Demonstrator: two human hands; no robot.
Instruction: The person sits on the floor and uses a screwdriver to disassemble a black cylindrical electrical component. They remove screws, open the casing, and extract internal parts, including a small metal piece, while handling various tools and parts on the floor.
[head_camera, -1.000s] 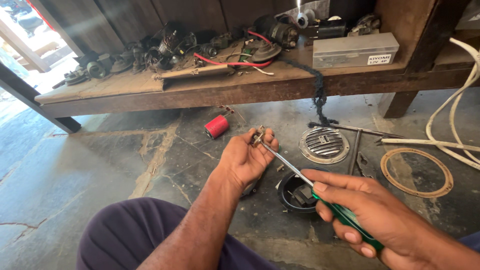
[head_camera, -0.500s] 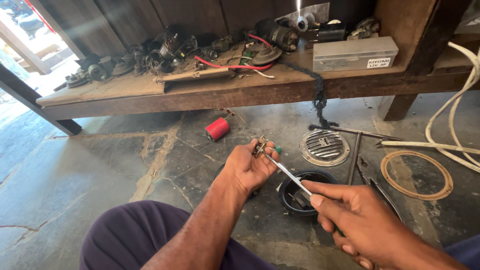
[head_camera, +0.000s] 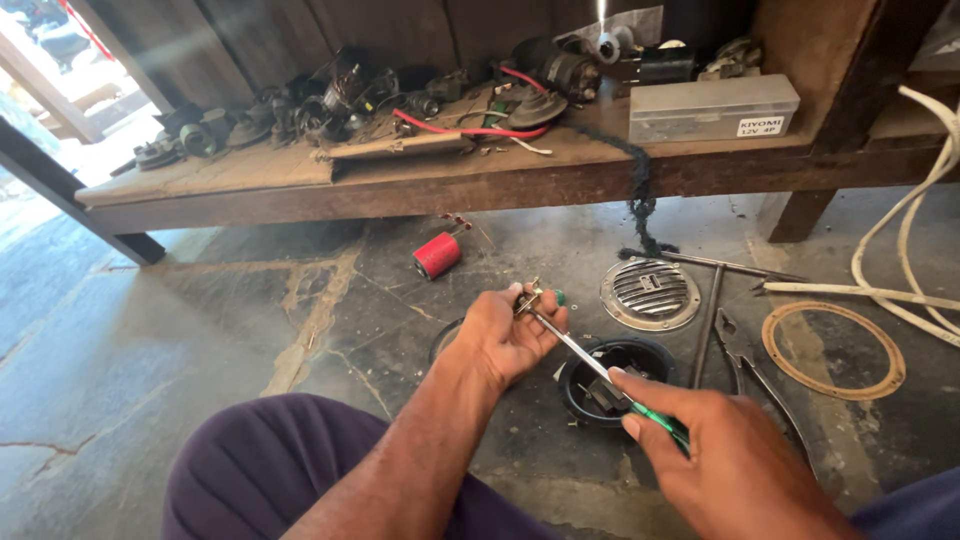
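Above the stone floor (head_camera: 250, 330), the left hand (head_camera: 505, 335) pinches a small metal part (head_camera: 527, 298) in closed fingers, steady for the tip; the right hand (head_camera: 730, 460) grips the green-handled screwdriver (head_camera: 600, 368) firmly; the black housing (head_camera: 612, 380) lies below.

screwdriver (head_camera: 655, 418) green handle | spool (head_camera: 437, 255) red | round cover (head_camera: 650, 293) silver, ribbed | trousers (head_camera: 260, 470) purple

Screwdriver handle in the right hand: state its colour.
Green, translucent-looking, on the screwdriver gripped by the right hand; the head view shows it.
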